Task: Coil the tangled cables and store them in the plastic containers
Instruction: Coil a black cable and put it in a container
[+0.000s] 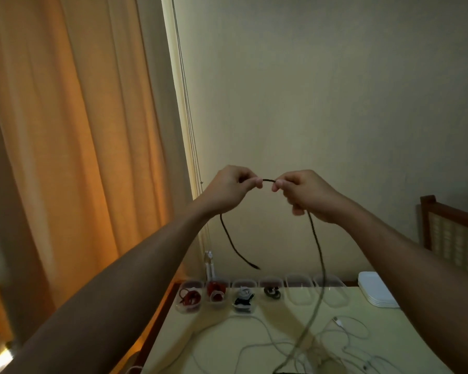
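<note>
Left hand [227, 188], right hand [305, 195], grips pinching black cable [316, 238], four containers [189, 309] holding coils [191, 296]

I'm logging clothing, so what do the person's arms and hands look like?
The left hand and right hand are ungloved. The left forearm and right forearm are bare to the frame edge, no sleeve showing. No watch, bracelet or ring visible.

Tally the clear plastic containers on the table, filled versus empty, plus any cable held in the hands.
Clear plastic containers with cables inside: 4
Empty clear plastic containers: 2
Thin black cable pinched by the left hand and right hand: 1
Total: 7
</note>
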`<state>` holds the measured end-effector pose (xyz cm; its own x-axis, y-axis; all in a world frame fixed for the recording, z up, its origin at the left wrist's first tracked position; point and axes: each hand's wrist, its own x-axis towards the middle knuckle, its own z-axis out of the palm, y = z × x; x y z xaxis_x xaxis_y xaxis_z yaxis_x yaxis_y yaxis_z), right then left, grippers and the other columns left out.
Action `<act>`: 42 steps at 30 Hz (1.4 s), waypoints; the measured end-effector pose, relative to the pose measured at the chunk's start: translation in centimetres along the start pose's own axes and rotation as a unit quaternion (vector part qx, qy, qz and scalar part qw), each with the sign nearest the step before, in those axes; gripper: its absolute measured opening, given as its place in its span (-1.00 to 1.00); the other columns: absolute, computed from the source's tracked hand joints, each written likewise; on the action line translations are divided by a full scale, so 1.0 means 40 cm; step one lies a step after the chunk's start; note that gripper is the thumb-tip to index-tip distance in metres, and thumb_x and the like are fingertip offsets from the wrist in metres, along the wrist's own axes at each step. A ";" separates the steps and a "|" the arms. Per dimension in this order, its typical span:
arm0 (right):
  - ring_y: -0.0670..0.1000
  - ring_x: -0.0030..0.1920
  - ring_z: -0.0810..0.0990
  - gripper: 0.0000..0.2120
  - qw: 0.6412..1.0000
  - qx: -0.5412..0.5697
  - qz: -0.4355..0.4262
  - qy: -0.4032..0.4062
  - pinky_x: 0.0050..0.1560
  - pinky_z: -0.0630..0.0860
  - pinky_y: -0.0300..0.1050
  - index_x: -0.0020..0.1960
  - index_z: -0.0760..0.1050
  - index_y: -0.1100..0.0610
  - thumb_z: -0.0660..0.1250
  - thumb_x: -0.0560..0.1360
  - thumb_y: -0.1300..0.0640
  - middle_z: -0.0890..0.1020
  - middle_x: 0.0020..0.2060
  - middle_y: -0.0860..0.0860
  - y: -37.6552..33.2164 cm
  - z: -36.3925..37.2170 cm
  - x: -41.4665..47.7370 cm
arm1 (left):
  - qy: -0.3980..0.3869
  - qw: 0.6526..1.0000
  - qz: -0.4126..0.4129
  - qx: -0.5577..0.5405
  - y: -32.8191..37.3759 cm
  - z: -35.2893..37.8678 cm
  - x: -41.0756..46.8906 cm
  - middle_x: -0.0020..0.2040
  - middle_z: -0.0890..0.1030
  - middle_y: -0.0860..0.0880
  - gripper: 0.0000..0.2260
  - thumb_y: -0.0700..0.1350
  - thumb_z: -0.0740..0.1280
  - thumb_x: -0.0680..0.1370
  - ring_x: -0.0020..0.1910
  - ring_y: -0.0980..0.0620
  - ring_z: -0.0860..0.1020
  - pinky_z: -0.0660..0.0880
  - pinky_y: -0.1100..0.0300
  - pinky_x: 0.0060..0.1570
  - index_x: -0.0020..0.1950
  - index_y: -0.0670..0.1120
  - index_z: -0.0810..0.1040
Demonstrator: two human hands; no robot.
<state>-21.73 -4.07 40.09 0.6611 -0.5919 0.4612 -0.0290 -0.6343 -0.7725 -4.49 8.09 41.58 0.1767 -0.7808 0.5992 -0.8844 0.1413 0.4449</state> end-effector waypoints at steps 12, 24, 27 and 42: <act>0.01 0.08 0.59 -0.75 0.961 -0.216 0.059 0.163 0.09 0.43 -0.17 0.21 0.64 0.06 0.45 0.55 0.07 0.67 0.11 0.02 0.054 -0.081 -0.180 | -0.042 0.973 -0.131 -0.184 0.006 -0.010 -0.285 -0.28 0.40 0.01 -0.73 -0.02 0.13 0.74 -0.38 0.12 0.36 0.34 0.23 -0.43 0.06 -0.12 0.56; -0.06 -0.46 0.24 -0.79 0.989 0.111 -0.010 0.097 -0.42 0.18 -0.16 -0.03 0.67 0.18 0.29 0.65 0.14 0.36 -0.46 -0.04 -0.057 0.054 -0.335 | -0.074 0.953 -0.137 -0.262 0.149 0.000 -0.406 -0.29 0.40 -0.01 -0.74 -0.02 0.18 0.73 -0.42 0.09 0.38 0.32 0.19 -0.40 0.00 -0.14 0.55; -0.22 -0.51 0.42 -0.86 0.981 0.041 -0.023 0.190 -0.32 0.30 -0.25 -0.03 0.71 0.08 0.37 0.61 0.11 0.54 -0.48 -0.23 -0.023 0.033 -0.343 | -0.116 0.928 -0.119 -0.334 0.153 0.008 -0.448 -0.31 0.45 -0.01 -0.78 -0.05 0.18 0.72 -0.36 0.04 0.44 0.35 0.11 -0.28 -0.01 -0.11 0.54; -0.15 -0.25 0.62 -0.85 0.961 -0.172 -0.195 0.097 -0.19 0.56 -0.11 0.08 0.70 0.03 0.37 0.61 0.05 0.72 -0.21 -0.09 -0.033 0.171 -0.621 | 0.098 0.853 -0.046 -0.511 0.291 0.036 -0.505 0.16 0.71 -0.16 -0.75 -0.20 0.25 0.68 0.20 -0.05 0.68 0.57 0.03 0.29 0.31 -0.23 0.56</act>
<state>-33.00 14.86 26.66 0.5200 -0.3356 0.7855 -0.0757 -0.9341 -0.3490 -18.99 24.63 33.70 0.3816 -0.7146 0.5863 -0.0427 0.6200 0.7834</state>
